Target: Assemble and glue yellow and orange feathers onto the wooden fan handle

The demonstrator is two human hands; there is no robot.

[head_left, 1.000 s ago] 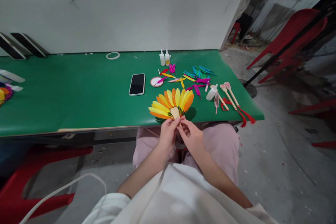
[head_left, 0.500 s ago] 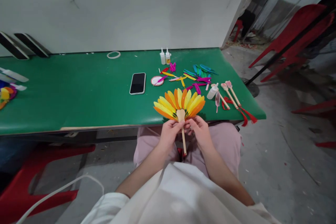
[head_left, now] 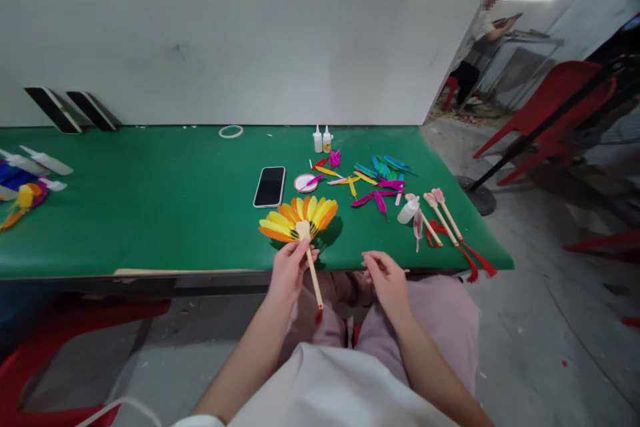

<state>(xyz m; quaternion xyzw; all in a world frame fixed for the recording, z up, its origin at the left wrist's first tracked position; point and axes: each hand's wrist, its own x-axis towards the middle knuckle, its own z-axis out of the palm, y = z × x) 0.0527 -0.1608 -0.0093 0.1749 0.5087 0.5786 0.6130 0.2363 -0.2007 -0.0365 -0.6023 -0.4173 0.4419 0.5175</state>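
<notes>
My left hand (head_left: 289,272) is closed around the upper handle of a feather fan (head_left: 300,215). Yellow and orange feathers spread from the fan's pale wooden head, and its handle slants down over my lap with a red tassel at the end. To the right, apart from the fan, my right hand (head_left: 387,282) hovers by the table edge with fingers pinched. A thin pale tip shows beside it; what it belongs to is unclear. Loose magenta feathers (head_left: 379,201) lie beyond that hand. Nearby are a white glue bottle (head_left: 408,211) and wooden fan handles (head_left: 444,217) with red tassels.
A phone (head_left: 270,187) lies on the green table (head_left: 165,213), with a small round dish (head_left: 305,183) beside it. Two small bottles (head_left: 323,140) stand near the white partition (head_left: 225,47). A red chair (head_left: 545,107) and a seated person (head_left: 477,37) are at the right.
My hands have parted: the left has carried the fan to the left, and the right has let go of it. The view has tilted upward, showing more above the partition.
</notes>
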